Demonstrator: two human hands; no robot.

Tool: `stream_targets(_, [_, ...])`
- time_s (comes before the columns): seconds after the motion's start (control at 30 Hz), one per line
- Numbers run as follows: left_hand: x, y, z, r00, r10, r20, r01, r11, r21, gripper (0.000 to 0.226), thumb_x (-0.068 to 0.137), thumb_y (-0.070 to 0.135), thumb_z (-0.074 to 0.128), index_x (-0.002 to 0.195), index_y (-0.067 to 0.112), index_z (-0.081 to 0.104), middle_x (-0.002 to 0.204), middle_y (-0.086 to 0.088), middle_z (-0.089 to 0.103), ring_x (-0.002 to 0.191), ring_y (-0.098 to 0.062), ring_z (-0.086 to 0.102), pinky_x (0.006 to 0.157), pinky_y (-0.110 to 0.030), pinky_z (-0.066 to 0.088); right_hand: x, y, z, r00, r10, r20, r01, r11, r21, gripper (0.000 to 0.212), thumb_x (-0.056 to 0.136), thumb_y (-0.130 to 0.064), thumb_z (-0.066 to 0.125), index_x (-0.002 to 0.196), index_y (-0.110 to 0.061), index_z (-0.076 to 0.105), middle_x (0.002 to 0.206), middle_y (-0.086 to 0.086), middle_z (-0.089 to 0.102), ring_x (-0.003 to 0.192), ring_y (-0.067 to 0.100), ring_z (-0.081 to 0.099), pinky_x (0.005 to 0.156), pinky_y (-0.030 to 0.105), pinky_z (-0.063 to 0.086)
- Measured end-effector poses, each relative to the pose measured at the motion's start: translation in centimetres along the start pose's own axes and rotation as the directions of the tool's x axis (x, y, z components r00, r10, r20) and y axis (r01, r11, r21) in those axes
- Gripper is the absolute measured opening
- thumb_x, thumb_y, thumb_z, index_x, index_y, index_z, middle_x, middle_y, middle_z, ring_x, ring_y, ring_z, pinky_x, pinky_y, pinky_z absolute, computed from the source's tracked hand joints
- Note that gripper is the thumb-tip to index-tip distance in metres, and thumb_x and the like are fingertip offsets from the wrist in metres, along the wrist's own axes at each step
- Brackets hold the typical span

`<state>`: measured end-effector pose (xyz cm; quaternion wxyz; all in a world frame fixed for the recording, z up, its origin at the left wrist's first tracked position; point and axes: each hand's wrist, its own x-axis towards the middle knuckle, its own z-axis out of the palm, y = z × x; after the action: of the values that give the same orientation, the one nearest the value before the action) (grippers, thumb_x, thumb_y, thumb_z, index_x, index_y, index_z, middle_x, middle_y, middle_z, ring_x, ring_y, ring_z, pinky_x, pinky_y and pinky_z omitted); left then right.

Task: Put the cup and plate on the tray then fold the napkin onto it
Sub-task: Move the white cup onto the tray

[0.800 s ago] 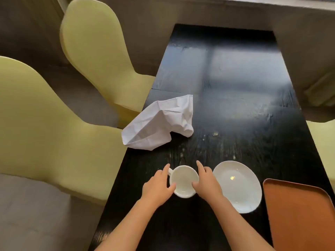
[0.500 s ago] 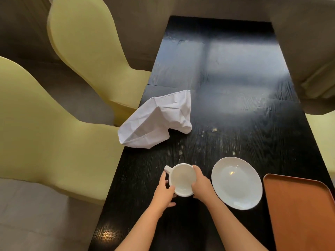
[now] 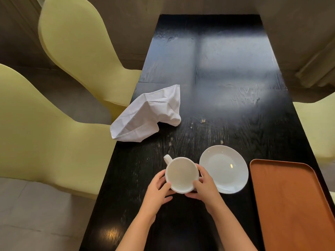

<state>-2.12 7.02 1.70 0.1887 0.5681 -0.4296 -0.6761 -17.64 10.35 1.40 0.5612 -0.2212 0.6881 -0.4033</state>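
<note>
- Two pale yellow-green chairs (image 3: 45, 133) stand left of the black table (image 3: 226, 73), smooth and rounded, the nearer one cut off by the left frame edge.
- The napkin (image 3: 150, 113) is crumpled white cloth with a stitched hem, lying at the table's left edge, up and left of the cup; its long axis runs from near-left to far-right, and one corner overhangs the table edge.
- The left hand (image 3: 156, 190) holds the cup's left side, thumb laid against the wall near the rim and fingers curled beneath; the fingertips under the cup are hidden.
- The cup (image 3: 181, 173) is white, glossy and round, mouth up toward the camera, its loop handle pointing away and to the left. It sits between both hands, just left of the plate; whether its base touches the table cannot be told.
- The right hand (image 3: 204, 187) wraps the cup's right side, thumb on the near rim and fingers curled round the wall, overlapping the plate's left rim.
- The plate (image 3: 224, 169) is white, round and shallow, flat on the table just right of the cup, with a small glint of light in its well.
- The tray (image 3: 290, 205) is orange-brown, rectangular with rounded corners and a raised lip, right of the plate; its long axis runs near to far, and the bottom and right frame edges cut it off.
- Right of the table, another pale chair (image 3: 319, 129) is partly visible.
</note>
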Motion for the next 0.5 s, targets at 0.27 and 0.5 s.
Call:
stream_targets(0.27, [-2.5,0.4,10.2,0.982,0.131,0.139,-0.146,0.984,0.101,0.046,0.088,0.035,0.060,0.125,0.053,0.041,0.123,0.027,0.055,0.108,0.000,0.059,0.080,-0.026,0.055,-5.0,2.2,-10.5,0.989,0.001,-0.145,0.038,0.963,0.267,0.048,0.088,-0.002,0.053,0.119,-0.037,0.051,0.105,0.004,0.063,0.092,0.024,0.066,0.057,0.029,0.057])
stream_targets(0.5, [-2.6,-1.6,22.8,0.987,0.160,0.021,-0.158,0.985,-0.074,0.021,0.086,0.022,0.064,0.100,0.038,0.063,0.109,0.007,0.065,0.090,0.003,0.065,0.062,-0.023,0.057,-7.1,5.8,-19.0,0.929,0.037,-0.369,0.132,0.896,0.423,0.051,0.084,0.006,0.051,0.104,-0.040,0.045,0.109,0.006,0.056,0.094,0.026,0.064,0.050,0.026,0.056])
